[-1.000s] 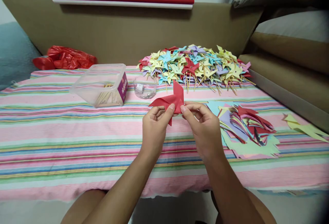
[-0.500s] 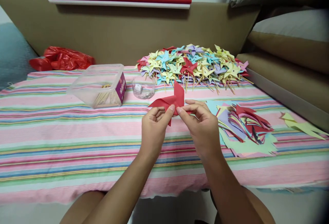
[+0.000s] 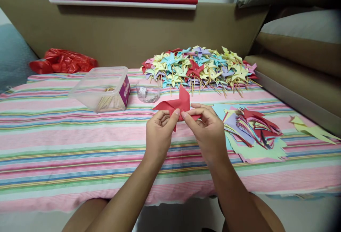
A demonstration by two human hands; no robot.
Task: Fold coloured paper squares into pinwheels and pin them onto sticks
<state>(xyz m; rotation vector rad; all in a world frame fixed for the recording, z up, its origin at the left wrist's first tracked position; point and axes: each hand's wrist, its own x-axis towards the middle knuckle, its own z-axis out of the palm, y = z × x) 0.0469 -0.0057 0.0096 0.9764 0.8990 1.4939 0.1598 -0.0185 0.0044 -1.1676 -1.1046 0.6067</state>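
Note:
Between my two hands, above the striped cloth, is a red paper pinwheel [image 3: 184, 98] with its blades folded in. My left hand [image 3: 161, 127] pinches its lower left part, thumb near the centre. On the lower right side, my right hand [image 3: 206, 127] grips it between thumb and fingers, the thumbs almost meeting. No stick shows on this pinwheel. Behind it lies a big heap of finished pinwheels on sticks [image 3: 195, 69]. A clear round container [image 3: 149, 93] holding small metal pieces stands just beyond my left hand.
A clear plastic box [image 3: 102, 90] with wooden sticks stands left of centre. Cut coloured paper sheets [image 3: 253, 132] are stacked at the right, with yellow paper pieces [image 3: 311, 129] farther right. A red plastic bag [image 3: 68, 61] lies back left. Cushions [image 3: 298, 43] border the right side.
The pinwheel has shifted very slightly down and left in view, and my right thumb and fingers have edged along its lower side. Both hands keep their hold.

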